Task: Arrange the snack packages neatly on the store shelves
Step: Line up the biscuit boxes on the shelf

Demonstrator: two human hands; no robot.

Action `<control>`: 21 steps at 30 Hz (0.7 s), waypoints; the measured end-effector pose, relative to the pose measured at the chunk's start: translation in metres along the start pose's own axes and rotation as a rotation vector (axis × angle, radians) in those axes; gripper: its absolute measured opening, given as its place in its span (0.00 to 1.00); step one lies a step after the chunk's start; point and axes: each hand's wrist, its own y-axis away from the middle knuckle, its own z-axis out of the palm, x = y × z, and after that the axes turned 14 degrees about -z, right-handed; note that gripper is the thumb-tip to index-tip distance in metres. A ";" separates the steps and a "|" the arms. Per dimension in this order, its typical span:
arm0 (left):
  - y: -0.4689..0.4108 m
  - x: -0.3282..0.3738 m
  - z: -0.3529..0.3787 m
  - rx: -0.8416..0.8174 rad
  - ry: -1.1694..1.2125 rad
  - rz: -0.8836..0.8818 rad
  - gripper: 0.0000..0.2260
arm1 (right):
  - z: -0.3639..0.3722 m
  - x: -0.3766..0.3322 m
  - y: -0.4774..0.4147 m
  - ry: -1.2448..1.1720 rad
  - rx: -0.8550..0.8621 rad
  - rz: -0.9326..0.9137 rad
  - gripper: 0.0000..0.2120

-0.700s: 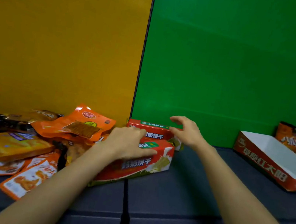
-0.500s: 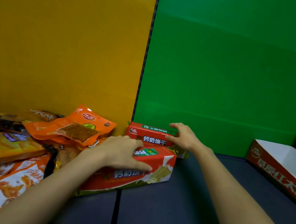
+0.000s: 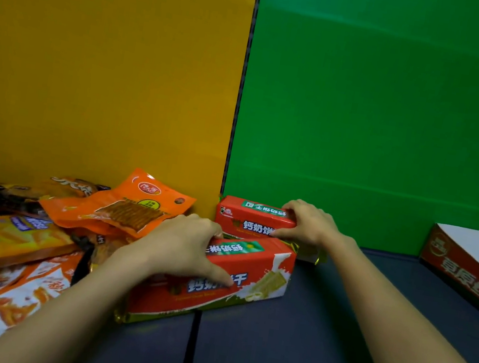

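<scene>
Yellow panel (image 3: pixel 93 64) and green panel (image 3: pixel 384 110) are seen behind a dark shelf (image 3: pixel 317 335), their seam lying just left of centre. At the foot of the green panel, far along the shelf, the far biscuit box (image 3: pixel 242 217) is set on its long edge. Just in front of it, the near biscuit box (image 3: pixel 262 266) lies askew across the seam. The right hand (image 3: pixel 310 224), shown 0.7 s earlier with fingers spread above the far box, is now curled round that box's right end. The left hand (image 3: pixel 187 248) is kept as before, clamped over the near box with the thumb on its front face. Both boxes are thus held, and a squaring of the pair against the back panel is judged to be in hand. Loose snack pouches (image 3: pixel 120 209) remain heaped at the left, unsorted. A display tray (image 3: pixel 469 268) is seen at the far right.
</scene>
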 end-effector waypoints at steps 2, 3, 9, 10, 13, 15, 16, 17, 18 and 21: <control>0.000 0.001 -0.001 0.013 0.008 0.000 0.29 | -0.007 0.002 0.012 0.012 0.047 0.035 0.33; 0.002 0.003 -0.002 0.023 0.003 0.003 0.29 | -0.012 0.002 0.019 0.014 0.071 0.060 0.33; 0.011 0.019 -0.019 0.139 0.028 0.085 0.28 | -0.062 -0.002 0.080 0.036 0.256 0.228 0.32; 0.013 0.023 -0.022 0.161 0.038 0.109 0.29 | -0.073 -0.004 0.093 0.060 0.284 0.260 0.32; 0.020 0.041 -0.028 0.223 0.062 0.201 0.32 | -0.101 -0.009 0.140 0.141 0.350 0.364 0.32; 0.027 0.054 -0.029 0.237 0.093 0.272 0.32 | -0.117 -0.013 0.177 0.182 0.375 0.438 0.32; 0.031 0.061 -0.029 0.227 0.112 0.310 0.32 | -0.124 -0.016 0.196 0.197 0.382 0.479 0.32; 0.035 0.069 -0.028 0.208 0.129 0.349 0.31 | -0.129 -0.019 0.216 0.210 0.388 0.517 0.33; 0.039 0.077 -0.026 0.183 0.141 0.389 0.31 | -0.134 -0.022 0.237 0.217 0.392 0.555 0.33; 0.052 0.107 -0.016 0.100 0.159 0.504 0.31 | -0.143 -0.030 0.300 0.227 0.388 0.690 0.33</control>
